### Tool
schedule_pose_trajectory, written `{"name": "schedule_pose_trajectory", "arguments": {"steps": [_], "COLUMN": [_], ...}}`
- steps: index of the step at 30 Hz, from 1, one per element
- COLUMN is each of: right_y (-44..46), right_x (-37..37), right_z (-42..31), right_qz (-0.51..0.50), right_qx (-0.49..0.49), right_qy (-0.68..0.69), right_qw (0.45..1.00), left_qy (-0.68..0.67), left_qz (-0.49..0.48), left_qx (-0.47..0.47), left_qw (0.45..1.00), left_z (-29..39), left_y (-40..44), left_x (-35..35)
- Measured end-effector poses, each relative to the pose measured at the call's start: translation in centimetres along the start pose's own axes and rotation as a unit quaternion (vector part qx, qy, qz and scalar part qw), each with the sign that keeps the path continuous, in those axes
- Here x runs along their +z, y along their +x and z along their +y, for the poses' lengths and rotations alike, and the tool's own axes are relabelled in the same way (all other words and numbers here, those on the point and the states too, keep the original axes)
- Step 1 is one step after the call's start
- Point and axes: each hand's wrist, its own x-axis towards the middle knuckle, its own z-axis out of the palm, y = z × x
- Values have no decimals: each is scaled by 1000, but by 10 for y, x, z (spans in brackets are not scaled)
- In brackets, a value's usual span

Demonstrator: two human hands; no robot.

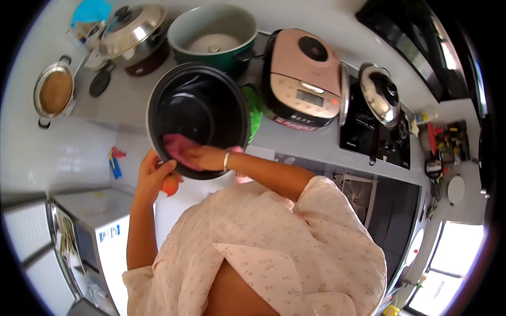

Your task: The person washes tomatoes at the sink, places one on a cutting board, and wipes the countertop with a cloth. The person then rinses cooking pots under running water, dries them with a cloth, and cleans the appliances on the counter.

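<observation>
In the head view, the near wall inside a deep, round black pot [203, 105] is touched by a soft pink cloth [180, 149], over which the right hand [208, 158] is laid. The cloth is held under bent fingers; how tightly it is gripped cannot be told. A pale metal bangle [226, 161] is worn on the right wrist. The pot's rim is grasped at its near left side by the left hand [154, 173], with the thumb set against the rim and the hand partly closed. Just below that thumb, a rounded orange-red object [170, 185] is seen; whether it is held cannot be told. The pot is tilted, with its mouth turned towards the camera, in front of the grey counter [126, 100].

Just beyond the pot, a wide green pot with a pale interior [213, 34] is placed on the counter. To the right, a bright green cloth [255, 113] is partly hidden between the black pot and a pink-and-black rice cooker [305, 73]. Farther right, a domed steel lid with a black knob [380, 97] is seen over the black glass hob [363, 136]. At the back left, a lidded steel pot [132, 37] is placed.
</observation>
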Motion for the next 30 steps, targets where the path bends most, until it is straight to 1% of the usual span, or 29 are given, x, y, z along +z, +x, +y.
{"name": "schedule_pose_trajectory", "arguments": {"steps": [2,3,4,5,6,8,9,10,11,12,13,14,15,16,17,18,19,20,22,23,24,25,26,27,28,29,30], "right_y": [-25,-35,-48,-59,-69,-92,-107,-117,-126,-140,-143,-149,-153,-158,-162,-168,-171,-168,-155,-146,-135,-128,-123,-117,-113,-106,-102], "right_x": [-13,-10,-14,-21,-30,-58,-78,-101,-123,-144,-155,-188,-216,-231,-255,-263,-271,-275,-248,-221,-189,-157,-131,-108,-86,-71,-59], "right_z": [-22,-15,-7,-2,2,-18,-39,-43,-48,-80,-82,-68,-63,-64,-47,-48,-28,-6,-10,-33,-29,-54,-48,-35,-25,-12,-11], "right_qz": [20,68,83,60,33,78,170,242,321,356,470,510,538,544,536,506,505,496,527,512,509,389,280,180,68,31,24], "right_qx": [-13,-77,-108,-90,-72,-81,-66,-118,-156,23,-91,-130,-181,-146,-144,-89,-64,-40,-69,-117,-105,-55,-56,-86,4,-8,21], "right_qy": [151,135,46,141,235,362,247,163,72,108,40,-121,-240,-203,-262,-301,-426,-542,-508,-479,-371,-263,-232,-308,-277,-242,-272], "right_qw": [988,986,990,984,969,925,952,949,931,928,877,841,788,801,790,803,748,678,678,703,770,881,930,930,958,970,962], "left_qy": [2,1,-7,-17,-19,-36,-28,-29,-34,-38,-38,-39,-39,-40,-42,-38,-35,-37,-37,-41,-44,-46,-44,-52,-59,-56,-63], "left_qz": [37,26,40,55,50,69,66,78,64,53,45,61,56,47,54,53,52,57,47,55,51,44,48,52,56,55,61], "left_qx": [-1,4,-2,-7,0,-12,-10,-11,-7,-4,-5,-8,-11,-11,-9,-10,-11,-8,-13,-11,-7,-2,0,-3,-4,4,-1], "left_qw": [999,1000,999,998,999,997,997,996,997,998,998,997,998,998,998,998,998,998,998,998,998,998,998,997,997,997,996], "left_z": [3,1,-2,-2,-2,-1,-8,-9,-7,-6,-6,-6,-6,-6,-4,-1,-1,-1,-3,-3,-4,-4,-3,-3,-3,-4,-6], "left_y": [0,0,1,3,4,2,3,1,1,0,-1,-2,-2,-2,-2,-3,-5,-6,-5,-5,-5,-5,-4,-4,-4,-4,-4], "left_x": [0,-2,-5,-8,-8,-10,-16,-17,-17,-17,-18,-19,-19,-18,-16,-14,-12,-12,-13,-12,-11,-11,-9,-8,-6,-6,-6]}}
